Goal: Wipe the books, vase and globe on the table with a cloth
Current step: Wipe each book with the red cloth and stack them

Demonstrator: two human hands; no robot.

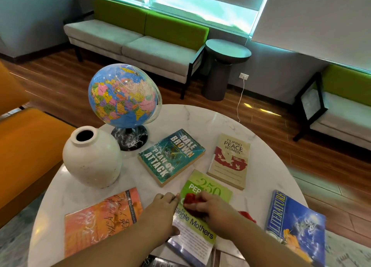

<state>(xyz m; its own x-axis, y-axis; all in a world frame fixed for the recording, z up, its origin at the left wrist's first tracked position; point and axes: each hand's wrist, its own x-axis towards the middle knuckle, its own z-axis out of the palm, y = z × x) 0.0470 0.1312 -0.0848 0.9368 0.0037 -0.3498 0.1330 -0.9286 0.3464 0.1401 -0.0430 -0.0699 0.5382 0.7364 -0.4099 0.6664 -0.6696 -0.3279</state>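
2 busy | right grip (217,209) clenches red cloth (189,199) on green book (208,188) | left grip (160,213) holds its edge

Under the right hand (212,208) we read "250" and "Single Mothers" on the green book (208,187). Beyond it, the teal book (171,156) says "DALE BROWN PLAN OF ATTACK", the beige book (229,162) "FILIPINO PEACE WOMEN"; to its right, the blue book (297,226) "LITERATURE".

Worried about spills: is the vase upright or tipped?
Upright. The vase stands on its base on the table, mouth facing up.
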